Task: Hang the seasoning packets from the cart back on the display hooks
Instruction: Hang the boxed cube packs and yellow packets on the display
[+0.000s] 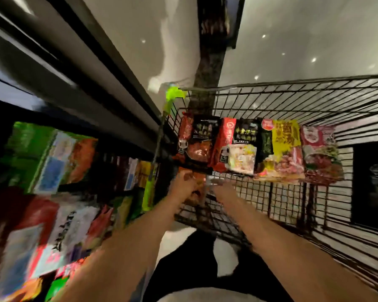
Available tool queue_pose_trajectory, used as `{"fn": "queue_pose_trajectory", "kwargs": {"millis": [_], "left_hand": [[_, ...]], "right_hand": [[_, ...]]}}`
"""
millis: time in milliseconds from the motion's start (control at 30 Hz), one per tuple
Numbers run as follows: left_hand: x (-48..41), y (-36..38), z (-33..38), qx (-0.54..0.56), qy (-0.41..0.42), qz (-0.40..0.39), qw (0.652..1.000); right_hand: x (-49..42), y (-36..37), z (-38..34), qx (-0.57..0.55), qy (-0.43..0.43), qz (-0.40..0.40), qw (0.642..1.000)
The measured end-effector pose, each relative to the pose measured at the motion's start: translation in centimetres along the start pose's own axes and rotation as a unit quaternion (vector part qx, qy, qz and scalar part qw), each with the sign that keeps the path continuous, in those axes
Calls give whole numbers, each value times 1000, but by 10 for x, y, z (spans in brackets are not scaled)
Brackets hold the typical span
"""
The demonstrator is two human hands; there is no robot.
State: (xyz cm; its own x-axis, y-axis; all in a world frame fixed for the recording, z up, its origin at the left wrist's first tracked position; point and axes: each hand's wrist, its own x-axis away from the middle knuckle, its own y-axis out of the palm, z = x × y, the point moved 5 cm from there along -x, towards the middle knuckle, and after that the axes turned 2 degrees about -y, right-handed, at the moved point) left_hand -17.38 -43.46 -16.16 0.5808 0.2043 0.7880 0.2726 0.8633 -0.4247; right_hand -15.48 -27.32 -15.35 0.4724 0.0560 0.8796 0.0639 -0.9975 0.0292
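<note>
Several seasoning packets stand in a row inside the black wire cart (314, 101): a red-black one (194, 142), a red-white one (238, 149), a yellow one (282, 147) and a pink-red one (321, 153). Both my forearms reach into the cart's near left corner. My left hand (183, 188) grips an orange-red packet (193, 174) lying just in front of the row. My right hand (224, 189) is right beside it, at the packet's right edge; motion blur hides how its fingers lie. The display (52, 171) with hanging packets fills the left side, heavily blurred.
A dark shelf edge (85, 79) runs diagonally above the display, close to the cart's left rim. A bright green clip (172, 94) sits on the cart's far left corner. Pale floor lies beyond the cart, with a dark pillar (210, 68) standing on it.
</note>
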Motion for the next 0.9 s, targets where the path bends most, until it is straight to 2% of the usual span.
{"fn": "queue_pose_trajectory", "kwargs": {"millis": [200, 300, 400, 467, 533, 733, 900], "left_hand": [[-65, 30, -20, 52, -47, -14, 997], [-93, 31, -25, -4, -13, 16, 1000], [-102, 20, -14, -88, 22, 59, 994], [-106, 18, -13, -80, 18, 64, 995], [-108, 20, -16, -52, 8, 58, 997], [-91, 20, -20, -3, -5, 41, 999], [-65, 8, -14, 34, -19, 29, 999]], "right_hand": [[-83, 32, 29, 3, 83, 12, 996], [-115, 36, 54, -3, 103, 43, 994], [-126, 36, 64, -22, 99, 93, 990], [-133, 34, 67, -11, 71, 144, 987], [-134, 38, 67, -19, 52, 161, 985], [-130, 38, 68, 1, 38, 94, 995], [-86, 17, 50, -17, 6, 63, 998]]}}
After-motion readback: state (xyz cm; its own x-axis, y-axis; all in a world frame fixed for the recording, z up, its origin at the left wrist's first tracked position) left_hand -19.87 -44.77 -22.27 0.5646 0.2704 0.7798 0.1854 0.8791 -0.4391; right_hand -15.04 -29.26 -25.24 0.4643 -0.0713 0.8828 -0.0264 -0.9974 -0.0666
